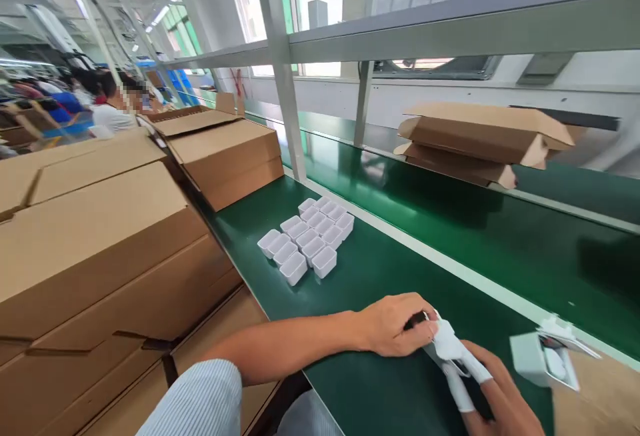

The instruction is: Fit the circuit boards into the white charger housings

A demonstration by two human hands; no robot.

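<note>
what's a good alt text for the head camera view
A person's left hand and right hand hold a small white part over a green worktable. Small white open tubs stand in rows ahead, large cardboard boxes line the left, and an open white container sits at right.

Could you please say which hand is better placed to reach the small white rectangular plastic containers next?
Probably the left hand: it is nearer the containers, with the right hand farther off. Both are at a small white object of unclear shape.
</note>
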